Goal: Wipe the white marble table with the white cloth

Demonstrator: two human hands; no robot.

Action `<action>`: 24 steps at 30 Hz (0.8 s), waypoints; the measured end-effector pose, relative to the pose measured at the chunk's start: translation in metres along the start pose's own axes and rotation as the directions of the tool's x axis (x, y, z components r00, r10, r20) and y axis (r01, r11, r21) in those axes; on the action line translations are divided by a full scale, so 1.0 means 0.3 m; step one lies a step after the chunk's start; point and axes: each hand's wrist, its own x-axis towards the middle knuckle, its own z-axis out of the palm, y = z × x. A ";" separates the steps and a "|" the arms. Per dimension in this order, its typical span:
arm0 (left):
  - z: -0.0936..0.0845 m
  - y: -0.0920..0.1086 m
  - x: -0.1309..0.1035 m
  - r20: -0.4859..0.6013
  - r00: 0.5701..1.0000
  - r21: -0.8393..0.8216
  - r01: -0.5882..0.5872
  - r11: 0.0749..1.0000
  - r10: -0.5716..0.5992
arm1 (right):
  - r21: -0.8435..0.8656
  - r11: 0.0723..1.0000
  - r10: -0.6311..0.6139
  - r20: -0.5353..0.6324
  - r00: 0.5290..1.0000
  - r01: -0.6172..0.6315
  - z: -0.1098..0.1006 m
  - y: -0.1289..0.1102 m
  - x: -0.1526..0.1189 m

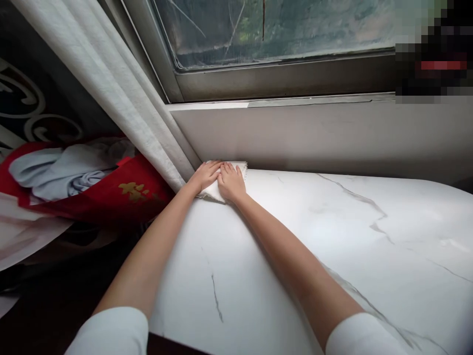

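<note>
So we've got a whitish cloth [213, 192] on the marbled tabletop [291, 202], right under our left hand [205, 177] and right hand [232, 183]. Both hands are open, palms down, fingers stretched out, side by side, neither one gripping. Just beyond our fingertips there's the pale wall [295, 133], with a window [281, 37] higher up. Left of our left hand hangs a light curtain [129, 103], and past that there's a red bag-looking thing [107, 209] with bunched greyish fabric [59, 170] in it

A cloth [213, 191] lies on the table [332, 222], curtain [107, 79] left.
</note>
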 end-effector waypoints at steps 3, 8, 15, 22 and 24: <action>0.006 0.016 0.002 -0.015 1.000 0.010 -0.008 1.000 0.008 | 0.002 1.000 -0.014 0.018 1.000 0.014 -0.008 0.014 -0.002; 0.007 0.114 -0.170 -0.061 0.998 0.076 -0.014 0.997 0.018 | -0.011 0.998 -0.069 0.036 0.997 0.069 -0.039 -0.011 -0.146; -0.031 0.481 -0.670 -0.141 0.984 0.138 -0.094 0.986 0.114 | 0.162 0.965 -0.240 0.241 0.940 0.205 -0.222 -0.071 -0.667; -0.044 0.650 -0.830 -0.155 0.967 0.102 -0.188 0.977 0.202 | 0.393 0.919 -0.230 0.499 0.835 0.019 -0.388 -0.047 -0.866; -0.034 0.610 -0.742 -0.131 0.975 0.070 -0.170 0.983 0.178 | 0.354 0.935 -0.187 0.448 0.874 0.018 -0.363 -0.020 -0.796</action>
